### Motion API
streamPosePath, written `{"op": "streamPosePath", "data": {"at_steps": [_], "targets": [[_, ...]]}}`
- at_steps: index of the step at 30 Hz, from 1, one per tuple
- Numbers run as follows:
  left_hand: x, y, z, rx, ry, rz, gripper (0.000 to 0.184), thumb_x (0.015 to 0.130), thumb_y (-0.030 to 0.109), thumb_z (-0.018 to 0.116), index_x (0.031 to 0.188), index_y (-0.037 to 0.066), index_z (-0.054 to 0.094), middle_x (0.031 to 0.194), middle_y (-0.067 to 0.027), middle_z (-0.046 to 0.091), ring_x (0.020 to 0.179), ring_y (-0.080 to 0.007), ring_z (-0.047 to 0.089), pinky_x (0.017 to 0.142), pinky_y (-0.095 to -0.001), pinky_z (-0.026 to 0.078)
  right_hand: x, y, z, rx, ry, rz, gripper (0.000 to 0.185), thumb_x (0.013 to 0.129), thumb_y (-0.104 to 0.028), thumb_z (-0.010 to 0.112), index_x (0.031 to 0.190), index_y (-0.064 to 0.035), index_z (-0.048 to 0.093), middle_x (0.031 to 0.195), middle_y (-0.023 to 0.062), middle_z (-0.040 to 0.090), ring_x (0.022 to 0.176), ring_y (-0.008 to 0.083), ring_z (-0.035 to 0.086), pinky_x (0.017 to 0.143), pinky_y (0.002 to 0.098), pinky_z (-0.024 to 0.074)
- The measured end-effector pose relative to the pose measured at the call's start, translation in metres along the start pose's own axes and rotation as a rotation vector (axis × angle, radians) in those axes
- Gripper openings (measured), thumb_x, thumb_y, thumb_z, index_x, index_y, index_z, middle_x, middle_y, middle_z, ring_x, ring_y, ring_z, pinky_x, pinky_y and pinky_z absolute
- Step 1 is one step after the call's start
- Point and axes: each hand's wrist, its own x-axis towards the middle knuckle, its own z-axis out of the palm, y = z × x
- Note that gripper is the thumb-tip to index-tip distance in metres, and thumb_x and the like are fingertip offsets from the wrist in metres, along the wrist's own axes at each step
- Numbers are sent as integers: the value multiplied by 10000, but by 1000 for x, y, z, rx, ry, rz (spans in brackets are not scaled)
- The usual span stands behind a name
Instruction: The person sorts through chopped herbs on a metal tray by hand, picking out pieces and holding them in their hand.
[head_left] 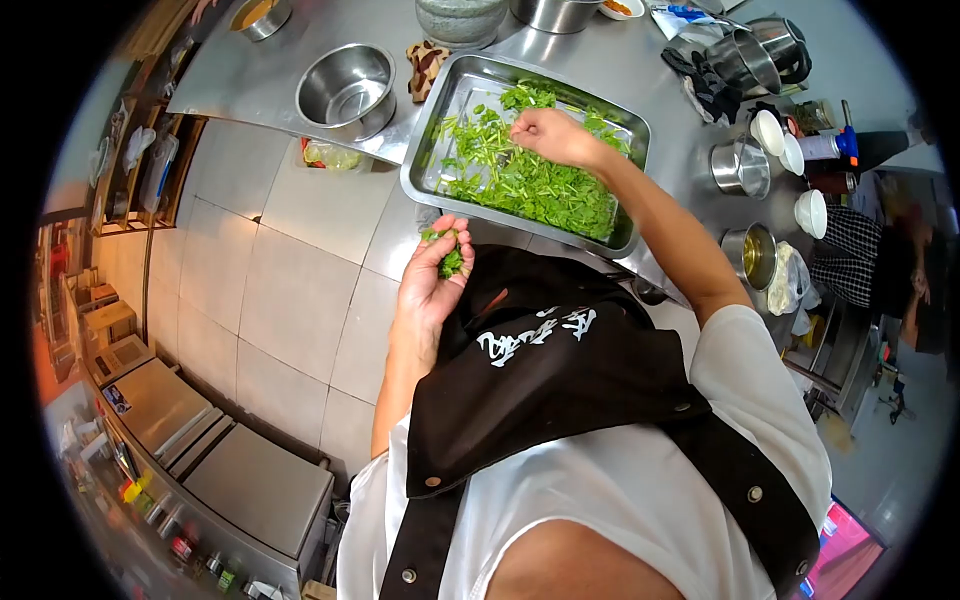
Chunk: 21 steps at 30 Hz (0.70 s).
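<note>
A rectangular steel tray (420,165) on the counter holds a wide spread of chopped-looking green coriander (560,195), leaves and pale stems mixed. Over the upper part of that spread is my right hand (548,135), its fingers curled together in a pinch. Whatever lies between those fingertips is hidden. My left hand (437,270) is palm up just off the tray's near left corner. Its fingers are bent around a small bunch of coriander leaves (452,262), which shows between fingers and palm.
Left of the tray stands a steel bowl (347,88) by a camouflage-patterned cloth (427,68). A stone mortar (460,20) sits behind. White bowls (811,213) and steel pots (740,167) line the right side. Another person (900,270) stands at far right.
</note>
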Motion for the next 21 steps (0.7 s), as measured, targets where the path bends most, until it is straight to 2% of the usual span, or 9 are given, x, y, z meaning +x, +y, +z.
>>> {"op": "streamPosePath", "data": {"at_steps": [1,4,7,8,10,15,18,20,21], "targets": [[2,-1,3,14,-9,-12,264,850,-56,534,1101,26,534,1045,-129,610,870,-212,602,765,-308,527,-1,7,5,295,1,19,203,855,-188,568,957,-23,631,754,45,634,720,150,585,619,304,471],[2,-7,19,96,-26,-36,319,850,-54,535,1161,9,518,1057,-131,606,893,-207,607,788,-300,526,-19,-8,-5,732,-314,220,177,853,-158,587,959,-27,643,812,18,646,739,126,575,632,300,477],[8,-12,30,167,-70,-61,349,858,-42,531,1204,-1,507,1065,-128,605,926,-199,609,799,-286,524,-48,-38,8,574,-301,114,147,845,-143,602,919,-26,650,820,25,650,720,140,577,650,301,483],[9,-13,32,168,-76,-68,339,861,-38,532,1197,1,512,1061,-124,606,925,-197,609,798,-285,524,-51,-32,25,550,-239,-122,157,847,-155,595,921,-25,643,842,37,665,724,158,598,666,310,490],[9,-16,36,173,-86,-84,320,865,-29,535,1182,5,523,1053,-115,608,921,-193,610,795,-281,526,-70,-57,22,317,-127,-104,155,843,-146,583,917,-24,643,884,71,676,777,189,625,706,324,491],[15,-22,29,195,-6,-73,243,863,-2,568,1105,28,557,1001,-84,617,862,-168,610,764,-270,527,-90,-75,22,-92,4,-322,236,810,-134,547,1001,-164,682,886,108,629,827,321,600,752,380,485],[15,-20,25,188,-10,-70,226,858,-3,577,1079,41,558,984,-81,613,827,-161,605,730,-268,530,-88,-64,20,31,-48,-407,219,844,-77,577,1047,-107,655,864,86,620,830,232,610,711,323,485],[14,-18,23,182,-11,-62,222,856,-7,579,1070,47,557,978,-81,613,811,-157,603,714,-265,528,-76,-41,15,280,-64,-295,213,876,-86,565,1073,-89,646,910,60,642,856,151,602,748,291,479],[14,-17,19,173,-4,-56,223,855,-9,578,1069,50,556,976,-83,613,807,-157,603,709,-265,527,-69,-32,7,400,-72,-114,207,900,-100,549,1085,-69,637,969,43,653,877,103,579,782,271,469]]}}
